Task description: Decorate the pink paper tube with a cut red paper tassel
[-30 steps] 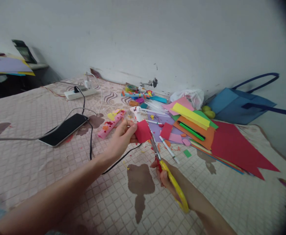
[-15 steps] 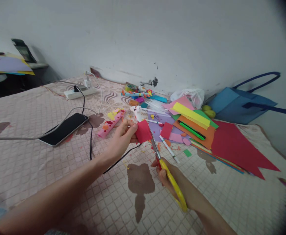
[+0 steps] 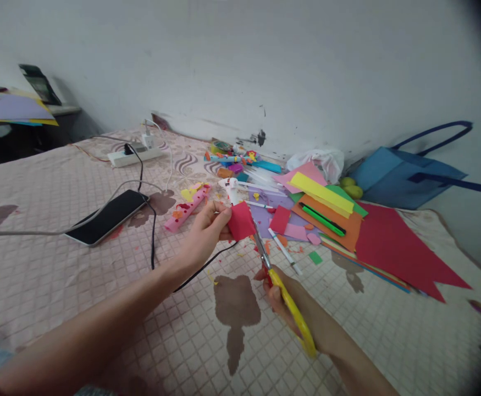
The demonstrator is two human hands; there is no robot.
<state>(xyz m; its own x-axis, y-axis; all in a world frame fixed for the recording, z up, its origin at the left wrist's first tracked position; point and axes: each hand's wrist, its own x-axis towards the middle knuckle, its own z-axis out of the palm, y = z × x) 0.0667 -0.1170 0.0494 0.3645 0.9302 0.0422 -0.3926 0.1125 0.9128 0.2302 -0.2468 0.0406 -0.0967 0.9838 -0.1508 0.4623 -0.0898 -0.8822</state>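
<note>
Between the thumb and fingers of my left hand (image 3: 209,228) is a small red paper square (image 3: 241,221), held up above the tablecloth. My right hand (image 3: 283,294) is wrapped round the yellow handles of the scissors (image 3: 292,308). The scissor blades point up and away, with their tips at the right edge of the red square. Whether the blades touch the paper is hard to tell. Behind the square stands a white glue gun (image 3: 231,190). A second red piece (image 3: 280,219) lies on purple paper to the right.
A phone (image 3: 107,218) with cables and a power strip (image 3: 135,157) lie at the left. A pink roll (image 3: 188,208), a white marker (image 3: 285,251), coloured papers (image 3: 401,242), a green cutter (image 3: 321,219) and a blue bag (image 3: 403,176) surround the hands.
</note>
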